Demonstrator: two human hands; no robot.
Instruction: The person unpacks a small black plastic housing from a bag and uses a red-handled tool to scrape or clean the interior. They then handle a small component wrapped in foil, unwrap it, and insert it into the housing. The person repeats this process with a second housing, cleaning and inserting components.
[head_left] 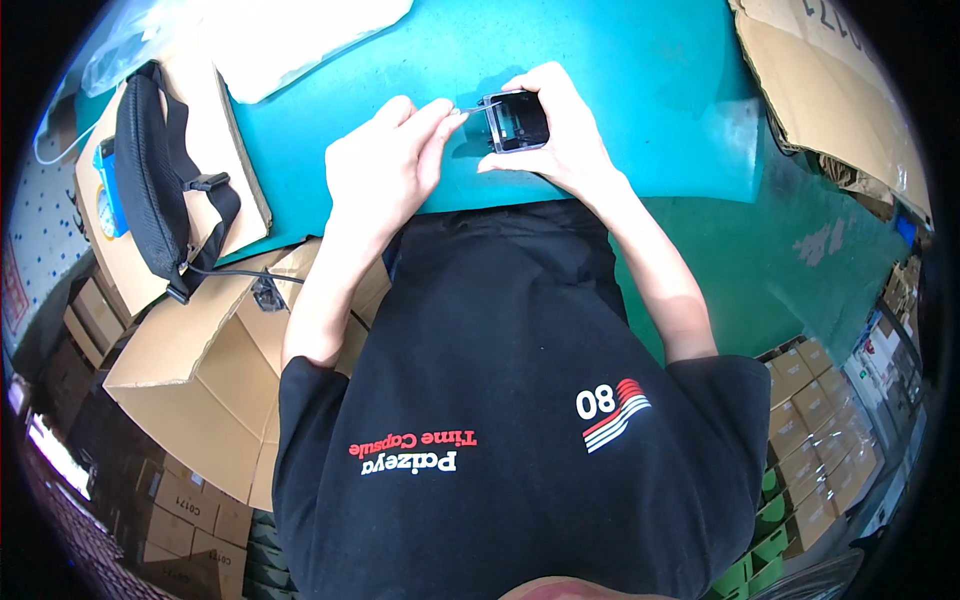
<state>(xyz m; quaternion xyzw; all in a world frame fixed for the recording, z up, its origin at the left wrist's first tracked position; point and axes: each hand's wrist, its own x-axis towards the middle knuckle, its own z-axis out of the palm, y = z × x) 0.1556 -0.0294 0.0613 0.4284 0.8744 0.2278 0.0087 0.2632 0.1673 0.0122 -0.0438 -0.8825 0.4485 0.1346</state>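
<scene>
My right hand (575, 140) grips a small black box-like case (535, 118) between thumb and fingers. The case has a square opening with a clear, shiny rim on its left side, and small parts inside are too fine to name. Left of it, the fingers of my left hand (390, 160) are pinched on a thin metal tool (472, 109). The tool's far end reaches the rim of the case; whether it is tweezers or a pick I cannot tell. Both hands are just above the near edge of the teal work mat (650, 90).
On the left, a black waist bag (155, 180) lies on cardboard, with an open cardboard box (215, 370) below. White plastic sheeting (290, 40) covers the back left. A large carton (840, 90) stands back right; stacked small boxes (815, 430) are at lower right.
</scene>
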